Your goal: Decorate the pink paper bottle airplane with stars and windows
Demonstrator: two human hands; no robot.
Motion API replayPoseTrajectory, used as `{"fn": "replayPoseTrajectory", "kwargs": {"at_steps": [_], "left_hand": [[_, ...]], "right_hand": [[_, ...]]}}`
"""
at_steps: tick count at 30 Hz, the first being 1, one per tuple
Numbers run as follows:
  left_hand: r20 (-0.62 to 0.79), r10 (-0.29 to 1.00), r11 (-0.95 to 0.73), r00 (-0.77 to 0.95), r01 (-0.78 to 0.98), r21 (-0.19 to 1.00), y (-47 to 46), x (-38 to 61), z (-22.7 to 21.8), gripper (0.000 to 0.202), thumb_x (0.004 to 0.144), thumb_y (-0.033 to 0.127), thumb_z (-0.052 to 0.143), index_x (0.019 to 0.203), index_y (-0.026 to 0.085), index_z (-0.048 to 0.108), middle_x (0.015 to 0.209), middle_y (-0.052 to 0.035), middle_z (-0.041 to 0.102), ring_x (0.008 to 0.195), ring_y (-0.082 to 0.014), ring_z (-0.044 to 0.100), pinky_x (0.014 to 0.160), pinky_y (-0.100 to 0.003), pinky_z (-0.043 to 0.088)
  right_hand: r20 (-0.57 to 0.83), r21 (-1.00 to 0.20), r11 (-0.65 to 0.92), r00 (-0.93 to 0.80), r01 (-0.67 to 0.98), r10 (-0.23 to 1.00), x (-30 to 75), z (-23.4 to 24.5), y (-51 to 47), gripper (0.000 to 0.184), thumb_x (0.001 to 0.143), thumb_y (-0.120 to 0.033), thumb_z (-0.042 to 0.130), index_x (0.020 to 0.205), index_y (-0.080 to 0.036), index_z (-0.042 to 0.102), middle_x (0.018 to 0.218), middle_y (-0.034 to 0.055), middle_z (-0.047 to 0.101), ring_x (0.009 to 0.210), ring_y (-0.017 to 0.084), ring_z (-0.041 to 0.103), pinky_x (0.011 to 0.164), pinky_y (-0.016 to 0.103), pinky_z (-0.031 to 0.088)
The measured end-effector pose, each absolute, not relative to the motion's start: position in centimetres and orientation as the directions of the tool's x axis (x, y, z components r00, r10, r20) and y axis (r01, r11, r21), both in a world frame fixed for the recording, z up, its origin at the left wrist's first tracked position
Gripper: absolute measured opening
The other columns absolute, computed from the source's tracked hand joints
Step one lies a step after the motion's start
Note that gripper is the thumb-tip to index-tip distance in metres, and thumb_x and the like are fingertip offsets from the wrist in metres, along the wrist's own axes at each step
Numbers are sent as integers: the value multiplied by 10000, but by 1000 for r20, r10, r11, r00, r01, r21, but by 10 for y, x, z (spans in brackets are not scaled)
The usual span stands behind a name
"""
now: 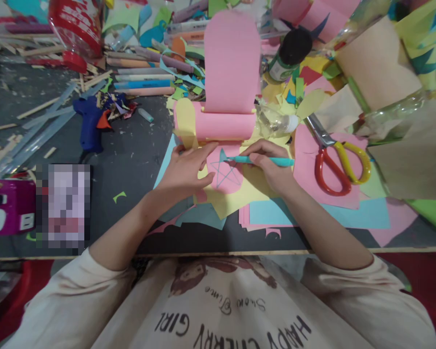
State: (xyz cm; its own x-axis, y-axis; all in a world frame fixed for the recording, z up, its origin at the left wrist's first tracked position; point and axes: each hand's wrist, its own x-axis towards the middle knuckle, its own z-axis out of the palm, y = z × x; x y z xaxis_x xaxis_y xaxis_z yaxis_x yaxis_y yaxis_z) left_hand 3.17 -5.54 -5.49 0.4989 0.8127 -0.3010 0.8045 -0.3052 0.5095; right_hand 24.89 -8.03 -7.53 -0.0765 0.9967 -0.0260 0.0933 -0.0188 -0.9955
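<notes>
A teal marker (272, 160) is pinched in my right hand (267, 162), its tip on a star outline drawn on the pink paper flap (223, 182). Teal fills the star's top point. My left hand (189, 169) lies with fingers apart on the flap's left edge and the yellow paper beside it. Just beyond both hands is a rolled pink paper tube (225, 126) with a tall rounded pink panel (232, 60) standing behind it. A yellow rounded strip (186, 118) covers the tube's left end. Yellow paper (256, 189) lies underneath.
Scissors (336, 157) with red and yellow handles lie on pink paper at right. A blue glue gun (89, 123), a blurred-out rectangular object (69, 206) and a purple box (9, 208) are at left. Markers (145, 85), a red bottle (76, 29), a dark-capped jar (290, 53) and scraps crowd the back.
</notes>
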Motion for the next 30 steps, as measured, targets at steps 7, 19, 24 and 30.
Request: {"fn": "replayPoseTrajectory", "kwargs": {"at_steps": [7,19,24,30], "left_hand": [[-288,808,-316,513,791,524,-55,32,-54,645,847,323,552,1480,215,494,893,-19,621,882,-236,571,995,-406,341],[-310,812,-292,495,803,519,-56,31,-54,648,854,337,557,1488,225,486,927,-26,635,854,-225,560,997,-406,351],[-283,812,-308,510,788,533,-56,31,-55,645,856,340,542,1489,228,485,913,-18,632,867,-226,569,998,-403,335],[-272,812,-316,516,781,538,-55,30,-57,645,851,340,548,1481,211,494,896,-15,624,878,-231,564,984,-400,316]], "right_hand": [[-49,-995,-43,-77,88,996,239,-73,-87,462,792,-702,708,800,-241,685,696,-3,671,578,139,602,575,313,541],[-121,-989,-129,-117,-69,986,243,-79,-86,656,763,-856,568,808,-215,702,728,37,710,653,178,685,575,327,586],[-133,-991,-133,-113,12,985,240,-73,-86,548,763,-764,689,767,-217,725,582,-9,643,476,125,565,463,288,485],[-117,-992,-111,-105,60,988,235,-72,-89,307,780,-514,794,715,-223,718,593,-7,678,524,146,619,527,315,537]]}}
